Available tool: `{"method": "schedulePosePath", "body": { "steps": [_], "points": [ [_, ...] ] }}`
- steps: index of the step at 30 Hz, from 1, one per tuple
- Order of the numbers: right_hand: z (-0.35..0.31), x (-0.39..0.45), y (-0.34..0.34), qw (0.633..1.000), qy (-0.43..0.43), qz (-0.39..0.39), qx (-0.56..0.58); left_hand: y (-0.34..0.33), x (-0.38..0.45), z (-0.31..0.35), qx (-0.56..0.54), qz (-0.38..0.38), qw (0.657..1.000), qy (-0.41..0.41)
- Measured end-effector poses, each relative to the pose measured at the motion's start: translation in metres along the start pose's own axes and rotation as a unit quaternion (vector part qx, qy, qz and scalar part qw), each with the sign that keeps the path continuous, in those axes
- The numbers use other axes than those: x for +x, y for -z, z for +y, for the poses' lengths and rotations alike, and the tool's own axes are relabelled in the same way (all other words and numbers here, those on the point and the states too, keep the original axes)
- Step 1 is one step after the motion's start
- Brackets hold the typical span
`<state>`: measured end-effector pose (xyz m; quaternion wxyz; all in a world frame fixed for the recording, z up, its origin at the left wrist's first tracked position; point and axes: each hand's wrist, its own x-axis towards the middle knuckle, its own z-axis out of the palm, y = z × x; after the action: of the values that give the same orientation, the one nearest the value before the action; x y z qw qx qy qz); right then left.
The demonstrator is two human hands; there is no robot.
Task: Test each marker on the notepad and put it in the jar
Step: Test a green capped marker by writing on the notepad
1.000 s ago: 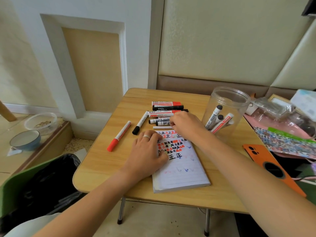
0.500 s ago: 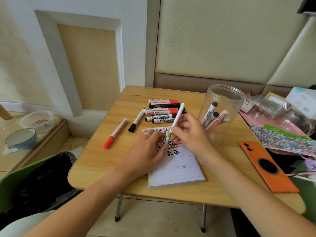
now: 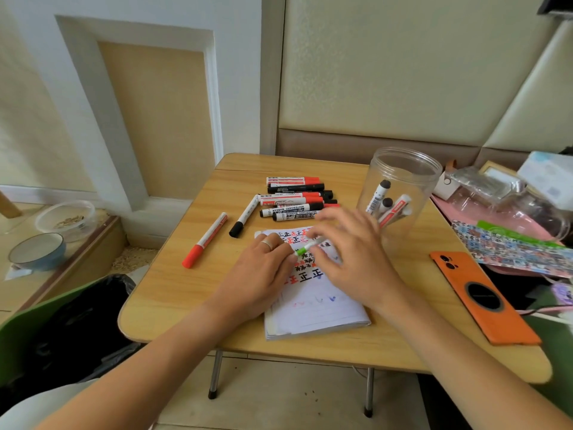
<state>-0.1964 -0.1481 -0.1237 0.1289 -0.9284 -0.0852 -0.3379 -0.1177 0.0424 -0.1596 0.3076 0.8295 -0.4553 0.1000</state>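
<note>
1. Head view: both hands meet over the notepad, which lies on the wooden table with red and black characters and a few faint blue and pink ticks on its page.
2. The left hand rests on the left part of the notepad, a ring on one finger, its fingertips pinching the green end of a thin white marker.
3. The right hand is blurred; its fingers curl over the marker's other end, so both hands grip it.
4. The marker lies low and nearly level across the top of the page, green end toward the left hand.
5. Behind the notepad is a pile of red-capped and black-capped markers, lying side by side.
6. Left of the pile lie 2 loose markers: a black-capped one and, further left, a red-capped one.
7. The clear jar stands upright on the table just right of the pile, behind the right hand, with 3 markers leaning inside it.
8. An orange phone lies near the table's right edge.
9. On a low ledge at far left sit a blue bowl and a clear tub.
</note>
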Motion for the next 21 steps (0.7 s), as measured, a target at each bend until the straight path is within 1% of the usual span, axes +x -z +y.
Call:
{"method": "schedulePosePath", "body": {
  "steps": [3,5,11,16,21],
  "points": [
    [0.000,-0.004,-0.013,0.994,0.060,-0.087,-0.016,-0.001,0.000,-0.004,0.000,-0.008,1.000,-0.010],
    [-0.001,-0.004,-0.016,0.990,0.060,-0.126,-0.011,-0.003,-0.001,-0.006,0.010,-0.011,1.000,-0.013],
    [-0.001,-0.005,-0.012,0.982,0.050,-0.178,-0.032,-0.005,0.001,-0.007,0.042,-0.012,0.999,-0.019],
    [-0.003,-0.002,-0.013,0.977,0.045,-0.200,-0.063,-0.006,0.001,-0.010,0.055,-0.010,0.998,-0.022],
    [-0.007,0.001,-0.010,0.971,0.039,-0.225,-0.070,-0.008,0.001,-0.012,0.054,-0.009,0.998,-0.026]
  ]
}}
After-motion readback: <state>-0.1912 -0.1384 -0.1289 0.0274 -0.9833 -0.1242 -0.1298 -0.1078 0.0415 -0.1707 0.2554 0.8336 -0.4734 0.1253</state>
